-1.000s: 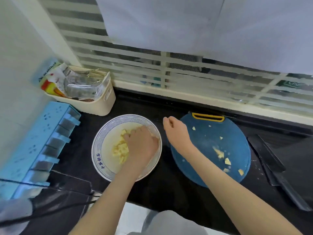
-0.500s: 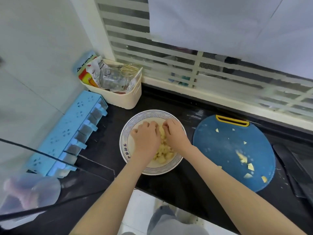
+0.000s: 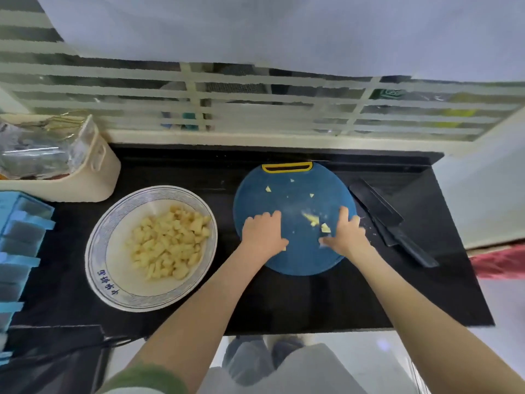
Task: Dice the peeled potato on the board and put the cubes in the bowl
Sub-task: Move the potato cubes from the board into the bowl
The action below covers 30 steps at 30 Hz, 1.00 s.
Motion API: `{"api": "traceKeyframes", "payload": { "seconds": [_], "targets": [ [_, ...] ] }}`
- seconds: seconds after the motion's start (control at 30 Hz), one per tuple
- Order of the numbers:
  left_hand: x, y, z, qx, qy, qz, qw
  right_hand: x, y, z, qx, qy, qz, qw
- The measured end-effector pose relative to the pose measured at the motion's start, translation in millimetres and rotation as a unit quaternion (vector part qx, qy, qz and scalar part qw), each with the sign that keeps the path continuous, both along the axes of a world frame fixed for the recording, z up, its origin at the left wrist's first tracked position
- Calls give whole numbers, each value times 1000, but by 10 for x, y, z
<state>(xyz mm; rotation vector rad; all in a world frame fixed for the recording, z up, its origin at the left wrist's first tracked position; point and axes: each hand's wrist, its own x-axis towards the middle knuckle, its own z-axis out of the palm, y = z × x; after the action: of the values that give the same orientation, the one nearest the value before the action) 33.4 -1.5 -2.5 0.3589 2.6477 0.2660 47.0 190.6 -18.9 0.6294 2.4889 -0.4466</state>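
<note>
Now both hands are working on the board, palms down, one on each side of the stray cubes that have not yet gone across. The left hand is resting with its fingers loosely bent and together, thumb pointing inward, gripping nothing that shows. One small yellow scrap is lying just by its thumb. The right hand is facing it in a mirror pose, fingers relaxed and touching the board, holding nothing that I can see, though its thumb is blurred.

The stray cubes are lying in a thin cluster between the two hands, nearer the right thumb. A few tiny chips are sitting beyond the fingertips, toward the yellow handle. Judging by this, the hands are forming two walls to rake the strays into one heap that can be scooped at once.

The bowl is standing well out to the left of the left hand and is already holding most of the diced potato. It is sitting close enough that a handful need cross only a strip of counter. The knife is lying just outside the right hand, off the board, presumably parked because the cutting looks finished.
</note>
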Motion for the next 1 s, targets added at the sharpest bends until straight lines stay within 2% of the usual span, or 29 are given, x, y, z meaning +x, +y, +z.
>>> {"api": "traceKeyframes", "payload": {
  "seconds": [0.07, 0.13, 0.3, 0.47, 0.6, 0.73, 0.83, 0.93, 1.0],
  "targets": [
    [53, 122, -126, -19, -32, -11, 999, 75, 190, -62, -22, -37, -14, 999],
    [95, 237, -226, -15, -50, -10, 999, 103, 292, -137, -46, -31, -7, 998],
    [106, 358, -290, 0, -51, -2, 999, -8, 252, -175, 43, -41, 88, 994],
    [21, 470, -248, 53, -47, 73, 995, -135, 135, -261, -77, 0, 77, 994],
    [-132, 613, -259, 83, -19, 74, 994, -251, 105, -260, -125, 54, 147, 980],
    [-296, 748, -299, 77, -1, 58, 995, -342, 103, -295, -56, 70, 286, 954],
    [-342, 785, -325, 52, 0, 50, 997, -437, 71, -250, -19, 27, 351, 936],
    [-349, 769, -330, 49, 0, 60, 997, -519, 42, -227, -7, -5, 379, 925],
    [-354, 746, -322, 43, 0, 63, 997, -570, 33, -225, -16, -19, 362, 932]
  ]
}}
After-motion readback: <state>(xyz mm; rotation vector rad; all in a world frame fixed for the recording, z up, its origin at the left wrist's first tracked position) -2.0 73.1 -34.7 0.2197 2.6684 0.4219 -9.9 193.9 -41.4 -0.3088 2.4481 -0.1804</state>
